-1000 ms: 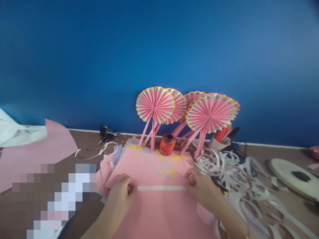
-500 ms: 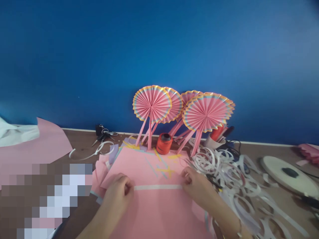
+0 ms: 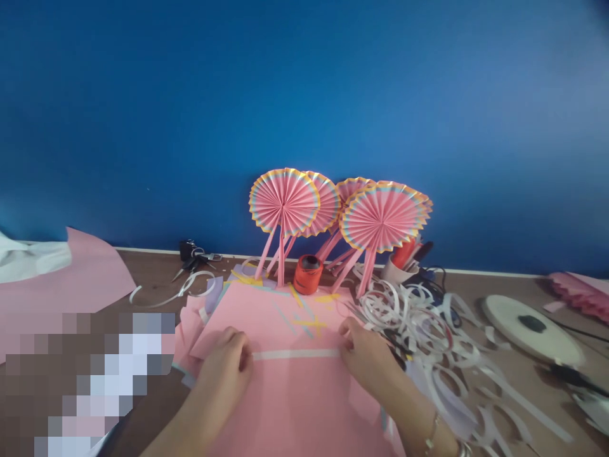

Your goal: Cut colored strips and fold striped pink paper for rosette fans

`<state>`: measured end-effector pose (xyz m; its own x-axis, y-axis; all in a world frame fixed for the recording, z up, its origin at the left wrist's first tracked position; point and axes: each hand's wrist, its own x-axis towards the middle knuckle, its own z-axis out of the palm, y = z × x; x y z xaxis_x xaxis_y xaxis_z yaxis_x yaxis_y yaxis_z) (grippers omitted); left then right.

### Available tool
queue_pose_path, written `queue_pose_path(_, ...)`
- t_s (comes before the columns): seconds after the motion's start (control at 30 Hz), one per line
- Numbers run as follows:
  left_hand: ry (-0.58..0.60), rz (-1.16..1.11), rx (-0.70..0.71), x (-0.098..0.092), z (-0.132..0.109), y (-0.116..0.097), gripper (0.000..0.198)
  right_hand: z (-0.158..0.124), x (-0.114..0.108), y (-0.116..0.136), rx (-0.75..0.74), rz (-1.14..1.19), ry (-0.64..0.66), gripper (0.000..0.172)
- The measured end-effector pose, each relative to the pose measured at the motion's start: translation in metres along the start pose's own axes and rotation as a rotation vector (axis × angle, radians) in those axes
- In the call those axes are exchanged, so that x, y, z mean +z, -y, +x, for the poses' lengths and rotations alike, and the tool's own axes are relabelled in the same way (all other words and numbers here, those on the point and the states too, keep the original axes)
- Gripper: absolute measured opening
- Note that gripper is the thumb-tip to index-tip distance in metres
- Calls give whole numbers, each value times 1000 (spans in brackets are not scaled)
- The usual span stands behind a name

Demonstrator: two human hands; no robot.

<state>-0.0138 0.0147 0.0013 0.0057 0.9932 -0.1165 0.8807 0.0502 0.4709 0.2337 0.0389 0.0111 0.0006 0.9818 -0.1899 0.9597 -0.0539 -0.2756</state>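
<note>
A pink paper sheet (image 3: 285,393) lies in front of me on the brown table (image 3: 523,368). Across it runs a thin white strip (image 3: 295,354), like tape. My left hand (image 3: 223,371) pinches the strip's left end with curled fingers. My right hand (image 3: 364,355) pinches its right end. Both hands rest on the pink sheet, about a sheet's width apart.
Several pink pleated paper fans (image 3: 333,212) stand against the blue wall. An orange thread spool (image 3: 307,274) sits before them. Curled white paper strips (image 3: 428,324) pile up at the right, beside a cup of pens (image 3: 404,263) and a white disc (image 3: 528,327). Scissors (image 3: 195,257) and pink paper (image 3: 57,292) lie left.
My view has drifted slightly right, so everything sits a little further left. Both hands keep their pinch on the strip's ends; the strip stays flat on the sheet.
</note>
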Motion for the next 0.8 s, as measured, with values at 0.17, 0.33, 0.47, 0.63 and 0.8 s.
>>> queue_pose_path(0.17, -52, -135, -33, 3, -1, 7, 43, -1, -2, 2, -30, 35, 3, 31)
queue_pose_path(0.33, 10, -129, -44, -2, 0, 7, 42, -2, -4, 1, -59, 47, 9, 32)
queue_pose_path(0.47, 23, -194, 60, -7, 1, 6, 32, 2, -1, -9, -95, 87, 10, 36)
queue_pose_path(0.63, 115, -238, 95, -8, 0, 5, 26, 6, -6, -19, -262, 186, -94, 32)
queue_pose_path(0.8, 138, -263, 136, -12, 4, 10, 14, 1, -23, -19, -359, 296, -156, 31)
